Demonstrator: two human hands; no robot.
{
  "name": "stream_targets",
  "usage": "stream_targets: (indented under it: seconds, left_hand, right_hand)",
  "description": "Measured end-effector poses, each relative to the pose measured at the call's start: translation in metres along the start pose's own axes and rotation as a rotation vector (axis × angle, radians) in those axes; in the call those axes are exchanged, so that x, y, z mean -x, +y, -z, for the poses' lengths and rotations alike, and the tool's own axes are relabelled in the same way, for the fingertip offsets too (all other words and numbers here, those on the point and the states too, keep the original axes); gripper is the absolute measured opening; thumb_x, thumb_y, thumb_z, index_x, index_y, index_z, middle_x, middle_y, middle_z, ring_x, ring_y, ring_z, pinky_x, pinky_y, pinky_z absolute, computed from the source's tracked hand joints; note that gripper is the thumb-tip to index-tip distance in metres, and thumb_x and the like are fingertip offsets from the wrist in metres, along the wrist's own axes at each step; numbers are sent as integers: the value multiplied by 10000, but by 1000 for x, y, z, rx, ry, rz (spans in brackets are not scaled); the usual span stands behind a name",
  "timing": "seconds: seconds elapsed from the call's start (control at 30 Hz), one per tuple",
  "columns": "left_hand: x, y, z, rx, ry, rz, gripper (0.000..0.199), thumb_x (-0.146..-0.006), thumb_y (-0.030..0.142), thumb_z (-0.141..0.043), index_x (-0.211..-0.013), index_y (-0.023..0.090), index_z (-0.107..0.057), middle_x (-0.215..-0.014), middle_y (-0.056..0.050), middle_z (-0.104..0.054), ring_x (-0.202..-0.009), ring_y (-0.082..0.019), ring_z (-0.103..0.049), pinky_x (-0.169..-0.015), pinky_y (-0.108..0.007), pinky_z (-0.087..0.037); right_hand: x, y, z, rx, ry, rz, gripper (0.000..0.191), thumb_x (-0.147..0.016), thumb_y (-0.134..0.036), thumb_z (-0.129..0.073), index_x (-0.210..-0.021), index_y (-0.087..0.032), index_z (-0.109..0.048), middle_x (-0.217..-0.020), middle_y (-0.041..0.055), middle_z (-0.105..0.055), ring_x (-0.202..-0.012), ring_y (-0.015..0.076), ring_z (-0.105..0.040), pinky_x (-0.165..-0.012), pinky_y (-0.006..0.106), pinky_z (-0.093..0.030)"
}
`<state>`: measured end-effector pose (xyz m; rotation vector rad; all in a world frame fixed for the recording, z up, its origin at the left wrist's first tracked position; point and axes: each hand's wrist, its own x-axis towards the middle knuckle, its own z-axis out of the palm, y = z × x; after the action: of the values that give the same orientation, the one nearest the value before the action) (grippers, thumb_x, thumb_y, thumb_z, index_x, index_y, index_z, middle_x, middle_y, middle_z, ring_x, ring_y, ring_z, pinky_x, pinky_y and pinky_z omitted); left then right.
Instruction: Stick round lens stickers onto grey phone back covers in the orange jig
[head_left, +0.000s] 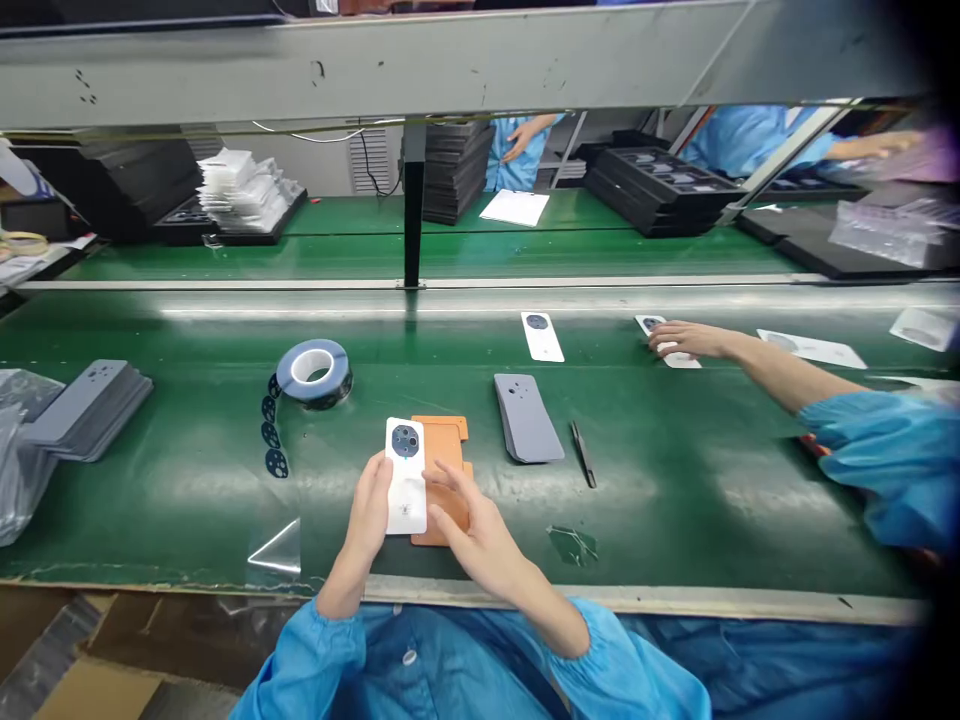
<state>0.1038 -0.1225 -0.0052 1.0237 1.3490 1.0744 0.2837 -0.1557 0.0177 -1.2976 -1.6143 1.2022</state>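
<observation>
A white phone-shaped panel (406, 490) with a round dark camera ring at its top stands upright in view over the left part of an orange fixture (445, 436). My left hand (369, 507) grips the panel's left edge. At its right edge is my right hand (474, 525), fingers spread and over the fixture; whether the fingertips touch the panel is hard to tell. To the left lies a roll of blue-edged tape (336, 372) with a strip of round black stickers (270, 435) trailing from it. Right of the fixture are stacked grey panels (527, 420) and dark tweezers (583, 455).
Another person's hand (694, 340) touches a white panel at the right. A white panel (542, 345) lies near the back. More grey panels (94, 405) are stacked far left. A dark post (413, 210) and an overhead beam (337, 70) cross the view.
</observation>
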Motion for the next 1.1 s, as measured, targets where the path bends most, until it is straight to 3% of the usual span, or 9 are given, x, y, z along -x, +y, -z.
stream_targets:
  seconds: [0.2,0.37,0.5,0.57,0.67,0.77,0.87,1.0,1.1]
  left_hand:
    - [-1,-5,4,191,26,42,581,-789,441,-725,-1262,152,-548,-1219,-166,-723,-1056,-278,-721,-865,-368,-575]
    - [-5,2,13,174,38,5,607,-829,461,-687,-1328,152,-535,-1147,-162,-741,-1018,-282,-731,-868,-408,-583]
    - [-11,13,47,-210,347,-291,485,-909,410,-605,-1341,201,-544,-1310,-163,-652,-1233,-286,-630,-1063,-491,-495]
    - [-15,18,72,-496,551,-476,446,-916,368,-599,-1336,225,-555,-1436,-151,-556,-1401,-302,-479,-1189,-524,-362]
    - [-20,18,112,-745,722,-474,608,-884,390,-635,-1431,182,-473,-1556,-189,-423,-1500,-359,-320,-1235,-571,-255]
    - [-24,8,143,-706,671,-203,788,-854,472,-646,-1506,125,-372,-1514,-245,-477,-1394,-404,-476,-1138,-589,-389]
    - [-24,-3,155,-498,490,-23,690,-881,530,-575,-1430,121,-491,-1285,-217,-680,-1144,-345,-682,-996,-503,-524]
    - [-21,-5,148,-216,328,-30,644,-823,654,-596,-1189,133,-692,-1029,-154,-773,-902,-288,-745,-764,-386,-600]
    - [-19,0,138,-68,321,-31,683,-772,676,-659,-1171,123,-711,-978,-132,-778,-836,-258,-742,-694,-347,-599]
  right_hand:
    - [-9,14,-4,1,-65,-147,549,-913,-336,-632,-1437,-254,-489,-1192,99,-702,-889,220,-715,-823,430,-598]
    - [-32,19,-4,-299,-177,-253,601,-872,-318,-676,-1431,-211,-484,-811,-7,-676,-622,160,-701,-549,280,-548]
    - [-95,33,19,-336,-63,-209,561,-823,-276,-722,-1339,-125,-564,-765,20,-715,-599,168,-699,-523,279,-559]
    - [-138,41,41,-263,99,-238,486,-780,-174,-728,-1251,-108,-627,-761,32,-739,-614,161,-707,-556,273,-584]
    - [-197,50,74,-183,238,-253,440,-758,-40,-681,-1195,-86,-651,-786,57,-754,-641,151,-717,-562,240,-585]
    - [-234,56,95,-109,317,-278,391,-766,12,-667,-1153,-35,-662,-735,76,-744,-606,159,-709,-557,244,-587]
    - [-251,59,102,-48,348,-301,280,-824,-33,-706,-1102,-19,-676,-781,110,-749,-660,171,-724,-628,264,-614]
    - [-256,60,104,47,344,-327,186,-950,-217,-685,-1078,-82,-677,-940,75,-739,-782,154,-727,-721,298,-623]
    - [-252,54,107,140,333,-307,216,-920,-158,-673,-1100,-40,-689,-909,120,-752,-796,183,-741,-750,298,-613]
